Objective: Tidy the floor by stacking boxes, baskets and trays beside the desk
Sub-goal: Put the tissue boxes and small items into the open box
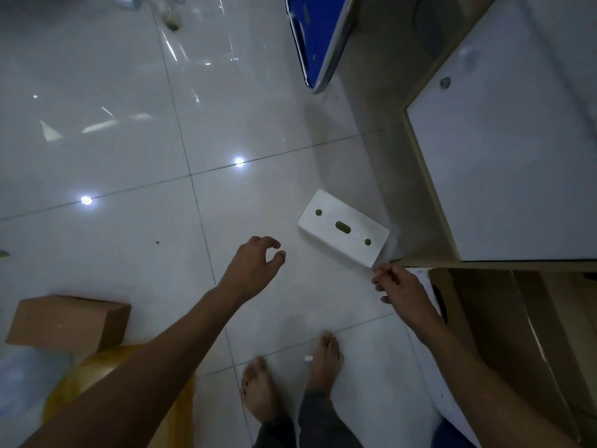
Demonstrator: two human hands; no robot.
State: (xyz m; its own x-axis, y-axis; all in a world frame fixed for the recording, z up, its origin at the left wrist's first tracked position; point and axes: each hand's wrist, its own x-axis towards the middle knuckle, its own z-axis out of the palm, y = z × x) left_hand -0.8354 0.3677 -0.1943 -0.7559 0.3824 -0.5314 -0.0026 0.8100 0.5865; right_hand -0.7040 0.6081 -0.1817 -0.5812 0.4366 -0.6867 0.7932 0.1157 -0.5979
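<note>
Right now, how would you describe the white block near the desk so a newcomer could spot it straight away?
Start at the white-topped desk on the right and drop to the tiled floor by its near corner. There lies a white block, just beyond the right hand. Unlike the plain brown cardboard box at the far left, its top has two round holes and a central slot.
</note>
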